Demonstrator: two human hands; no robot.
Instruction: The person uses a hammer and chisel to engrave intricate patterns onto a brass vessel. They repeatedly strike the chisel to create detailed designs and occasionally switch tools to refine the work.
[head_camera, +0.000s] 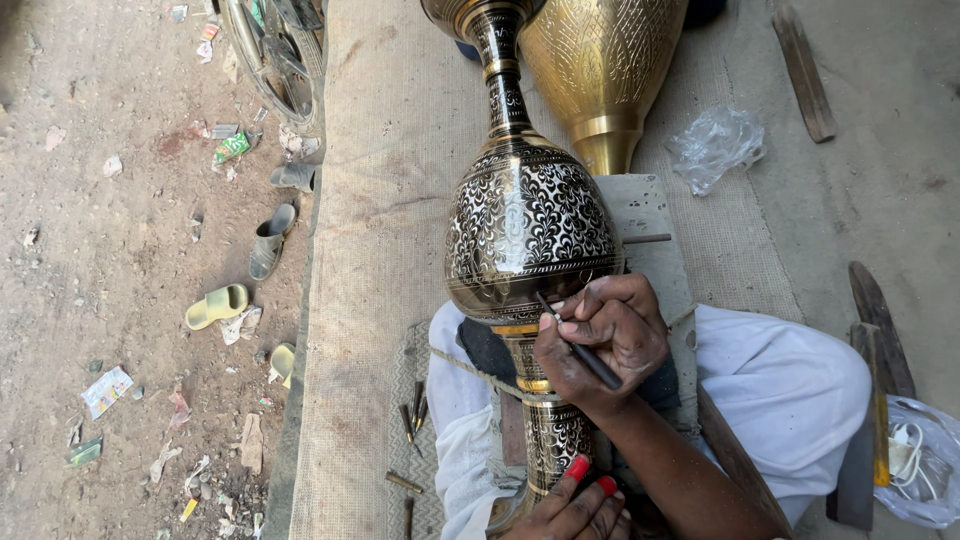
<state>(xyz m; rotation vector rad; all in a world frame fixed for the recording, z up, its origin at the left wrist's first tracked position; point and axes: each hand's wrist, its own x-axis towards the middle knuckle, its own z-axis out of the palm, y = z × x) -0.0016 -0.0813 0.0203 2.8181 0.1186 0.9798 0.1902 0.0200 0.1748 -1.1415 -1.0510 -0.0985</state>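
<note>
The tall black-and-brass engraved vase (525, 235) runs off the top edge, and its foot is hidden under the left hand (575, 510), itself cut by the bottom edge. Behind the vase, the plain golden brass vessel (603, 70) loses its upper part at the top edge. The thin dark engraving tool (580, 352) is partly buried in the right hand (605, 340).

Right hand (605, 335): fingers curled into a tight pinch, thumb and forefinger tips meeting at upper left, knuckles uppermost, back of hand toward the camera. Wrist bent slightly, forearm running down and to the right toward the lower frame edge. Left hand (575, 510): low in the frame, partly cut off by the bottom edge, fingers lying close together and pointing upward, two red-painted nails showing at the tips. Hands near each other, the right above the left, not touching. Legs folded and spread to either side, clothed in white, knees outward.
</note>
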